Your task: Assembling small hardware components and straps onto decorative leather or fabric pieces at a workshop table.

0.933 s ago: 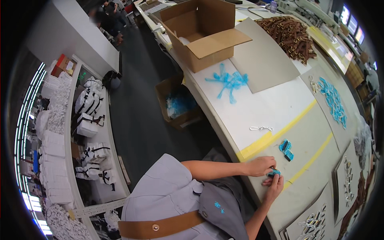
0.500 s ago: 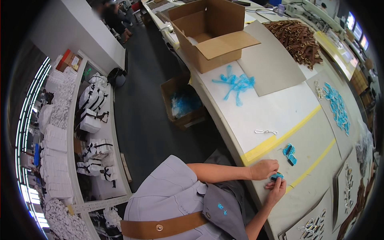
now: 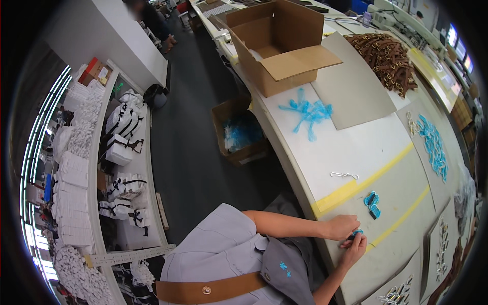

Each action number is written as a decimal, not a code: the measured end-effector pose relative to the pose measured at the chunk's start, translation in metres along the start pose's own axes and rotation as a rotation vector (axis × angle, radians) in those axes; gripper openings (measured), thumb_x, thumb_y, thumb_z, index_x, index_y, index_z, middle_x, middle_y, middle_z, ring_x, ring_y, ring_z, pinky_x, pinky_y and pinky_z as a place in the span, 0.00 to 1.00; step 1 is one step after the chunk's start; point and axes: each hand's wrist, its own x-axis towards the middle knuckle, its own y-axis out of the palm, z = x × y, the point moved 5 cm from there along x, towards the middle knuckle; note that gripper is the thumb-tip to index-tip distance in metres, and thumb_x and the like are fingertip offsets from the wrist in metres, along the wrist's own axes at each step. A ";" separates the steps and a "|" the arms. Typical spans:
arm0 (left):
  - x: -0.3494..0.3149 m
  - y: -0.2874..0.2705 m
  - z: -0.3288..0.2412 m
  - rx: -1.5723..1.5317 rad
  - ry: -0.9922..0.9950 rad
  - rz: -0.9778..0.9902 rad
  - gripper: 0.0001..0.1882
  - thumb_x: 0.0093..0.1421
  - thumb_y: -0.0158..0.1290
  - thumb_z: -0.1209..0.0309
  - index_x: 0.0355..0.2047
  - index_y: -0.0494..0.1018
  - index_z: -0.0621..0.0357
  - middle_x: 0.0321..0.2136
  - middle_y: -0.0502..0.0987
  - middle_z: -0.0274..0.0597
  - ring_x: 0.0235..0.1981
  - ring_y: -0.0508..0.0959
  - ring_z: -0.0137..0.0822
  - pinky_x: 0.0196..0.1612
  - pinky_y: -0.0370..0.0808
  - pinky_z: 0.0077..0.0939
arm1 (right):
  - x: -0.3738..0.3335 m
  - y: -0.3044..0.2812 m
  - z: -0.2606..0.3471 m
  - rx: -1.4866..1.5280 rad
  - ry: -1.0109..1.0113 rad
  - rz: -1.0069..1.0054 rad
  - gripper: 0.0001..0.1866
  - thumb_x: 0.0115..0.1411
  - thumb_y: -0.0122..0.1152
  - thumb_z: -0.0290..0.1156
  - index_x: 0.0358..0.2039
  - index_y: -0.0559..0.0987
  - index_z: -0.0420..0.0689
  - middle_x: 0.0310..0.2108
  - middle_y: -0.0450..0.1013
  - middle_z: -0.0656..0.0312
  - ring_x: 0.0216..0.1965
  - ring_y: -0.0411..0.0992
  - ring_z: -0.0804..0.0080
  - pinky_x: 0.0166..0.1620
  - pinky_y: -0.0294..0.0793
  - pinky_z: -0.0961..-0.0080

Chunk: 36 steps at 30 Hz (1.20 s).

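Two hands close together over the near edge of the table (image 3: 401,178): left hand (image 3: 342,227) and right hand (image 3: 354,248), with a small blue piece (image 3: 358,232) between them. Shows less of that piece than half a second ago, tucked further among the fingers; suggests continued handling of one and the same piece. Right fingers clamped on it. Left fingers curled against its upper side, pinching or merely touching, cannot tell at this size. Just beyond, lying loose, a blue-and-black cluster (image 3: 372,204).
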 end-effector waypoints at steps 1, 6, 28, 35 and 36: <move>0.001 0.000 -0.007 0.091 0.052 -0.034 0.06 0.50 0.52 0.72 0.25 0.69 0.61 0.28 0.70 0.51 0.31 0.72 0.51 0.35 0.69 0.41 | 0.001 -0.001 -0.001 0.005 -0.008 -0.006 0.12 0.67 0.46 0.36 0.30 0.68 0.42 0.18 0.68 0.65 0.13 0.63 0.83 0.16 0.63 0.87; 0.002 -0.003 -0.028 0.243 0.179 -0.109 0.07 0.50 0.51 0.70 0.26 0.69 0.61 0.28 0.70 0.52 0.31 0.73 0.51 0.35 0.69 0.42 | 0.004 -0.002 -0.001 0.079 -0.011 -0.012 0.12 0.68 0.45 0.37 0.29 0.69 0.44 0.17 0.67 0.67 0.13 0.62 0.85 0.16 0.61 0.88; 0.016 -0.004 0.008 -0.291 -0.078 -0.058 0.05 0.51 0.50 0.76 0.27 0.66 0.64 0.20 0.73 0.51 0.24 0.76 0.47 0.27 0.70 0.36 | -0.001 -0.009 0.001 0.073 0.087 0.082 0.06 0.61 0.54 0.27 0.36 0.70 0.39 0.23 0.69 0.64 0.17 0.66 0.81 0.20 0.68 0.86; 0.018 -0.018 0.006 -0.193 -0.225 0.075 0.13 0.51 0.59 0.70 0.31 0.71 0.67 0.23 0.77 0.47 0.26 0.77 0.32 0.31 0.74 0.25 | 0.005 0.010 0.023 0.117 0.165 0.094 0.09 0.59 0.58 0.27 0.37 0.71 0.35 0.22 0.70 0.63 0.17 0.68 0.81 0.21 0.67 0.85; 0.021 -0.019 0.005 -0.149 -0.221 0.080 0.12 0.51 0.59 0.70 0.30 0.72 0.67 0.22 0.77 0.46 0.26 0.77 0.32 0.31 0.74 0.25 | 0.006 0.011 0.025 0.128 0.166 0.088 0.10 0.59 0.58 0.27 0.38 0.71 0.35 0.22 0.70 0.63 0.17 0.68 0.81 0.21 0.68 0.85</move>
